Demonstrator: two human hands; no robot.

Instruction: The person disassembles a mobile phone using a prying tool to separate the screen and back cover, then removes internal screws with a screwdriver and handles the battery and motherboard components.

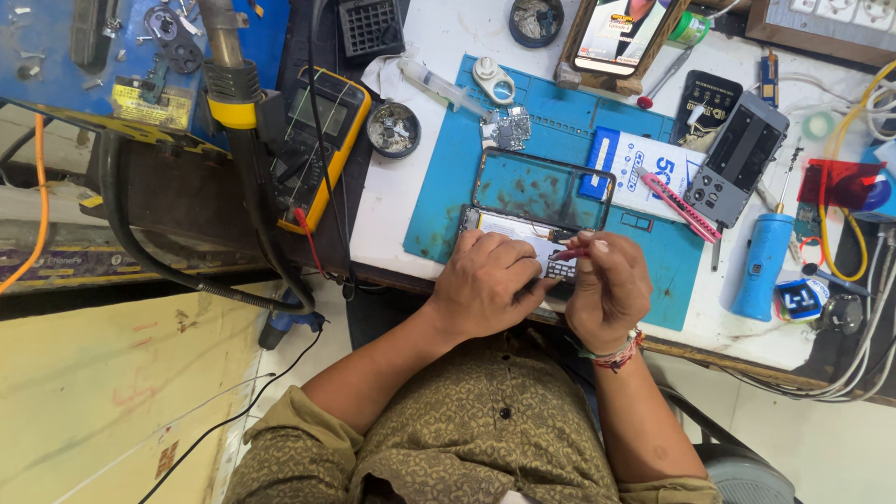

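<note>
— Hands first?
— Left hand [485, 280] lies curled over the opened phone [527, 238] at the near edge of the blue mat [439, 215]; right hand [607, 285] pinches a red-handled tool [571, 252] onto it.
— Beyond that?
— A phone frame [541, 187] mid-mat, a pink knife [679, 198] to its right, a blue cylinder [763, 266] by the white bench's [411, 103] right edge.
— Far side?
— A yellow multimeter [322, 140] off the left edge, a propped phone [623, 33] at the back.

Lit phone screen [623, 33] top centre; white-blue packet [639, 168] on blue mat [439, 215].
</note>
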